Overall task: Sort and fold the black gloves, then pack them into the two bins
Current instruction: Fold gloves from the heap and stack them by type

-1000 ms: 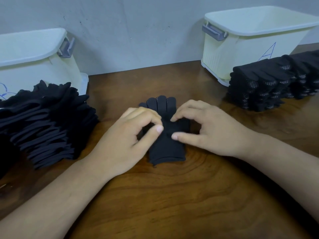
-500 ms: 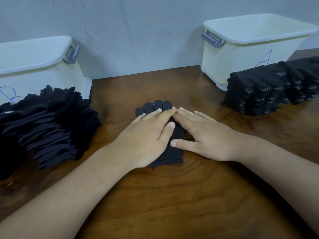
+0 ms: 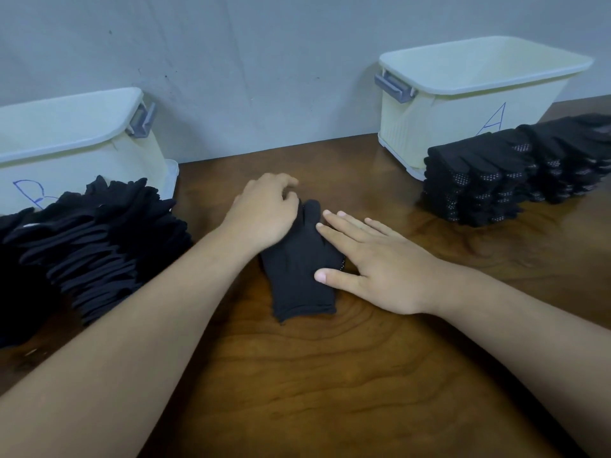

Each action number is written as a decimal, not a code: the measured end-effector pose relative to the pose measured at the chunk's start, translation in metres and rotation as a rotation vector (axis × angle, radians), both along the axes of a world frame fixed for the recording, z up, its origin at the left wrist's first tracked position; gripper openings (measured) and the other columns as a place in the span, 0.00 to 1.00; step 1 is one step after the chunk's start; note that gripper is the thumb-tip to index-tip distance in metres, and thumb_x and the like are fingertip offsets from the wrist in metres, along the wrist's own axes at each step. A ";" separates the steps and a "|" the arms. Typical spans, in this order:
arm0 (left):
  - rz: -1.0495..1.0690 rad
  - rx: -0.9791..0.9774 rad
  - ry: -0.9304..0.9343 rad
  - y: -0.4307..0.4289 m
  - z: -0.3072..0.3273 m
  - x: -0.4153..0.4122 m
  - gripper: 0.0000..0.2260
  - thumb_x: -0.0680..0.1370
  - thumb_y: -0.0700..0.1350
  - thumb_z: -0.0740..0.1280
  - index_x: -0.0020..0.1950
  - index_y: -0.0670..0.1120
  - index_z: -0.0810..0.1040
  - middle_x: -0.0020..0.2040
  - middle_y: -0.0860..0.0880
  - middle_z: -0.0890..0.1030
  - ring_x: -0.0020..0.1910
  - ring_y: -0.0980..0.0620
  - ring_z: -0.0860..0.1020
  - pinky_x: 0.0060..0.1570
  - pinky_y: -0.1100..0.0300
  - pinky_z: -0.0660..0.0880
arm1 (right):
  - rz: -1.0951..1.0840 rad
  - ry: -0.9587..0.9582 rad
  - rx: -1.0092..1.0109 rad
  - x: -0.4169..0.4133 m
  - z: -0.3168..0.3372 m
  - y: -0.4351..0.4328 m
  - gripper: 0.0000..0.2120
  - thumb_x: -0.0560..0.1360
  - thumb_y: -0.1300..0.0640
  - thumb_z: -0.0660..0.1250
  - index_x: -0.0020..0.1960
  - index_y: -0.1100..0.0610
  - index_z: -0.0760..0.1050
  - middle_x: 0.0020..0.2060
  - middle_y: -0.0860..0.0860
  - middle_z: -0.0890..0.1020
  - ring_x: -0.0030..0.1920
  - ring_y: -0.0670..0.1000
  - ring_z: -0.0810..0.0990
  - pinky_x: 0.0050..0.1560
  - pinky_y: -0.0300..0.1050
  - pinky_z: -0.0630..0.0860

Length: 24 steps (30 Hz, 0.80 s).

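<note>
A black glove (image 3: 297,276) lies on the wooden table (image 3: 330,391) at the centre, cuff toward me. My left hand (image 3: 264,209) curls over the glove's finger end and grips it; most of the glove's fingers are hidden under it. My right hand (image 3: 370,259) lies flat with straight fingers, pressing on the glove's right side. A cream bin marked B (image 3: 66,153) stands at the back left, a cream bin marked A (image 3: 463,107) at the back right.
A loose heap of plain black gloves (image 3: 89,246) sits in front of bin B. A neat stack of black gloves with white grip dots (image 3: 496,180) lies in front of bin A. A grey wall runs behind the table.
My left hand moved from lying flat on the glove to curling round its finger end. My right hand stays flat, shifted slightly right. The glove's fingers are now mostly covered.
</note>
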<state>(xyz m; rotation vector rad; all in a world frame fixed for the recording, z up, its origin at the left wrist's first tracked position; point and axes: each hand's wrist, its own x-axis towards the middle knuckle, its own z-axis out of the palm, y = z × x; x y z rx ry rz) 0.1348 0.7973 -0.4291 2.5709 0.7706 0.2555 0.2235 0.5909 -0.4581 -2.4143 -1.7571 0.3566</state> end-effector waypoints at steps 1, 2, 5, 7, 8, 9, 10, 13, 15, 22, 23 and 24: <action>-0.032 -0.022 -0.006 0.003 0.001 0.006 0.14 0.86 0.51 0.60 0.68 0.57 0.80 0.70 0.53 0.78 0.70 0.49 0.75 0.68 0.50 0.71 | -0.002 -0.003 -0.002 0.000 0.000 0.000 0.41 0.81 0.24 0.43 0.87 0.43 0.40 0.85 0.41 0.38 0.83 0.40 0.35 0.84 0.46 0.38; -0.055 -0.063 -0.003 0.005 0.001 0.011 0.10 0.85 0.52 0.62 0.61 0.57 0.83 0.64 0.56 0.79 0.66 0.51 0.76 0.63 0.54 0.71 | -0.003 -0.008 -0.003 0.000 0.000 0.000 0.41 0.80 0.24 0.43 0.87 0.43 0.40 0.85 0.41 0.37 0.84 0.41 0.35 0.84 0.45 0.38; -0.046 -0.081 -0.020 0.008 -0.005 0.022 0.06 0.82 0.51 0.68 0.46 0.57 0.83 0.52 0.60 0.77 0.56 0.53 0.78 0.57 0.54 0.73 | -0.002 -0.008 -0.006 0.000 0.002 0.001 0.42 0.80 0.24 0.43 0.87 0.43 0.40 0.85 0.42 0.37 0.84 0.41 0.35 0.83 0.44 0.37; -0.024 -0.068 -0.045 0.009 -0.009 0.023 0.07 0.83 0.48 0.68 0.46 0.55 0.83 0.51 0.61 0.76 0.54 0.54 0.77 0.55 0.57 0.73 | -0.003 -0.003 -0.007 0.000 0.002 0.001 0.43 0.80 0.24 0.43 0.87 0.45 0.39 0.85 0.42 0.37 0.83 0.41 0.35 0.83 0.45 0.37; -0.015 -0.065 -0.062 0.010 -0.009 0.022 0.07 0.83 0.47 0.67 0.48 0.54 0.83 0.52 0.59 0.77 0.54 0.55 0.77 0.54 0.60 0.71 | -0.007 0.000 -0.007 0.000 0.002 0.001 0.43 0.80 0.24 0.43 0.87 0.46 0.38 0.85 0.42 0.37 0.83 0.40 0.35 0.84 0.45 0.38; -0.005 -0.062 -0.080 0.011 -0.010 0.022 0.07 0.84 0.47 0.66 0.49 0.53 0.82 0.54 0.57 0.77 0.54 0.55 0.77 0.52 0.61 0.69 | -0.011 0.001 -0.008 0.000 0.002 0.001 0.44 0.80 0.24 0.44 0.87 0.47 0.38 0.85 0.42 0.37 0.83 0.40 0.35 0.84 0.45 0.38; 0.001 -0.053 -0.095 0.012 -0.012 0.021 0.06 0.84 0.48 0.66 0.49 0.53 0.82 0.55 0.55 0.77 0.55 0.55 0.76 0.52 0.62 0.68 | -0.012 -0.001 -0.011 0.000 0.002 0.001 0.45 0.80 0.24 0.43 0.87 0.47 0.37 0.85 0.42 0.37 0.83 0.40 0.35 0.84 0.45 0.39; -0.026 0.002 -0.094 0.010 -0.016 0.017 0.05 0.85 0.50 0.66 0.51 0.55 0.81 0.57 0.54 0.77 0.59 0.52 0.75 0.57 0.56 0.72 | -0.007 -0.003 -0.010 0.000 0.002 0.000 0.45 0.80 0.24 0.44 0.87 0.47 0.36 0.85 0.41 0.37 0.83 0.40 0.35 0.84 0.45 0.38; -0.054 0.066 -0.120 0.007 -0.016 0.012 0.04 0.85 0.51 0.65 0.56 0.55 0.79 0.58 0.54 0.78 0.62 0.50 0.74 0.63 0.48 0.74 | -0.007 0.037 0.022 0.000 0.003 -0.001 0.44 0.81 0.25 0.46 0.87 0.47 0.39 0.85 0.41 0.40 0.83 0.39 0.37 0.83 0.42 0.39; -0.249 0.129 -0.173 -0.018 -0.017 -0.044 0.09 0.87 0.50 0.62 0.61 0.56 0.82 0.64 0.59 0.80 0.67 0.55 0.73 0.70 0.48 0.71 | -0.156 0.340 0.554 0.017 0.006 -0.002 0.13 0.84 0.61 0.67 0.58 0.45 0.83 0.63 0.39 0.82 0.66 0.40 0.78 0.71 0.44 0.74; -0.271 0.123 -0.158 -0.022 -0.019 -0.052 0.10 0.87 0.50 0.62 0.63 0.55 0.82 0.65 0.60 0.80 0.69 0.56 0.72 0.72 0.51 0.69 | -0.129 0.357 0.580 0.020 0.006 -0.003 0.13 0.82 0.63 0.69 0.54 0.45 0.85 0.58 0.40 0.83 0.62 0.43 0.81 0.68 0.46 0.77; -0.282 0.118 -0.148 -0.025 -0.019 -0.059 0.11 0.87 0.50 0.63 0.64 0.55 0.82 0.66 0.60 0.79 0.71 0.57 0.70 0.72 0.56 0.67 | -0.079 0.381 0.585 0.021 0.006 -0.004 0.13 0.80 0.65 0.71 0.51 0.46 0.86 0.55 0.41 0.84 0.60 0.46 0.82 0.65 0.48 0.79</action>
